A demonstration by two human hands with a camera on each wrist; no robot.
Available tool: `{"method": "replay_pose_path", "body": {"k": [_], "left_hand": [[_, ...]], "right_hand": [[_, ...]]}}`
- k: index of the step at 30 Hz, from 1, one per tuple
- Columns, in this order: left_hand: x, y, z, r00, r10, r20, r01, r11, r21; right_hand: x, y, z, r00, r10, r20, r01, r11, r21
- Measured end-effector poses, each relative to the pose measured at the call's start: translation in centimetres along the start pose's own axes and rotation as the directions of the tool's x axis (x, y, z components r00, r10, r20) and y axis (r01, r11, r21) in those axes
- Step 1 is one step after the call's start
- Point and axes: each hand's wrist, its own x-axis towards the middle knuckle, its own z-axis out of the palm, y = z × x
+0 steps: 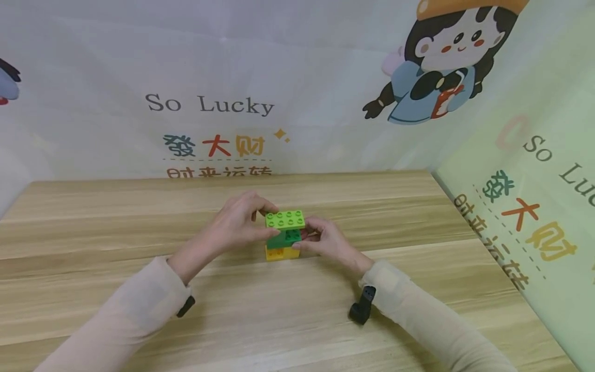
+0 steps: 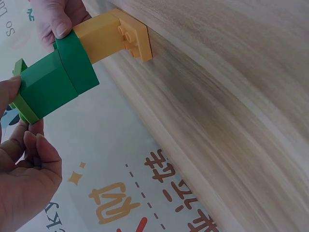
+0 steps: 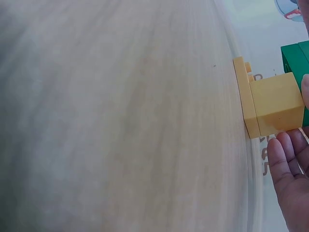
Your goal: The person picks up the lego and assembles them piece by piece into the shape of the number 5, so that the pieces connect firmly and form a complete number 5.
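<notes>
A stack of toy building bricks stands on the wooden table between both hands. At its foot is a flat yellow brick (image 2: 140, 34) with a taller yellow brick (image 3: 277, 104) on one end. Above come a flatter dark green brick (image 2: 79, 63) and a dark green block (image 2: 48, 89). A light green brick (image 1: 284, 220) with studs tops the stack. My left hand (image 1: 237, 219) pinches the light green brick between thumb and fingers. My right hand (image 1: 327, 238) holds the lower dark green brick from the right, its thumb at the near side.
The wooden table (image 1: 223, 310) ends at a white printed backdrop (image 1: 316, 77) behind the stack, and another printed sheet (image 1: 534, 165) rises along the right edge. Dark wrist cameras stick out under both pale sleeves (image 1: 139, 299).
</notes>
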Motion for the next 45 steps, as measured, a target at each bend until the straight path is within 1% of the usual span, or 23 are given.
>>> {"method": "replay_pose_path", "body": {"k": [4, 11, 17, 20, 23, 28, 31, 34, 37, 39, 41, 45], "left_hand": [[-0.3, -0.2, 0.2, 1.000, 0.017, -0.013, -0.017, 1.000, 0.004], [-0.8, -0.8, 0.8, 1.000, 0.004, -0.007, -0.003, 1.000, 0.014], [-1.5, -1.1, 1.2, 0.999, -0.007, -0.038, 0.008, 1.000, 0.019], [-2.0, -1.5, 1.2, 0.998, -0.022, -0.051, 0.021, 1.000, -0.018], [-2.5, -2.0, 1.2, 0.996, -0.067, -0.055, 0.062, 0.995, -0.078], [-3.1, -2.7, 1.1, 0.989, -0.142, -0.040, 0.133, 0.975, -0.180], [-3.3, -2.8, 1.3, 0.985, -0.169, -0.031, 0.157, 0.960, -0.232], [-3.4, -3.0, 1.9, 0.982, -0.188, -0.033, 0.172, 0.945, -0.278], [-3.4, -3.0, 2.6, 0.975, -0.218, -0.037, 0.194, 0.925, -0.327], [-3.4, -2.9, 3.0, 0.973, -0.227, -0.048, 0.196, 0.914, -0.354], [-3.4, -2.8, 3.4, 0.970, -0.237, -0.061, 0.198, 0.907, -0.372], [-3.4, -2.5, 4.0, 0.967, -0.239, -0.088, 0.188, 0.901, -0.391]], "right_hand": [[0.0, 0.1, 0.1, 1.000, 0.006, 0.016, -0.006, 1.000, 0.006], [-0.1, 0.1, 0.2, 0.998, 0.014, 0.063, -0.014, 1.000, 0.002], [-0.5, 0.2, 0.0, 0.996, 0.026, 0.089, -0.028, 0.999, 0.016], [-0.7, 0.1, -0.1, 0.996, 0.033, 0.081, -0.033, 0.999, 0.006], [-0.9, 0.1, -0.3, 0.997, 0.048, 0.063, -0.047, 0.999, -0.005], [-1.1, 0.0, -0.8, 0.997, 0.072, 0.023, -0.073, 0.997, 0.005], [-1.2, -0.2, -1.0, 0.996, 0.087, 0.017, -0.087, 0.996, 0.017], [-1.2, -0.3, -0.9, 0.996, 0.087, 0.009, -0.088, 0.996, 0.028], [-1.2, -0.3, -0.6, 0.998, 0.060, -0.005, -0.060, 0.998, 0.021], [-1.2, -0.2, -0.4, 0.999, 0.046, -0.015, -0.046, 0.999, 0.013], [-1.2, -0.3, -0.1, 0.999, 0.037, -0.022, -0.037, 0.999, 0.001], [-1.2, -0.4, 0.4, 0.999, 0.040, -0.033, -0.040, 0.999, 0.000]]}}
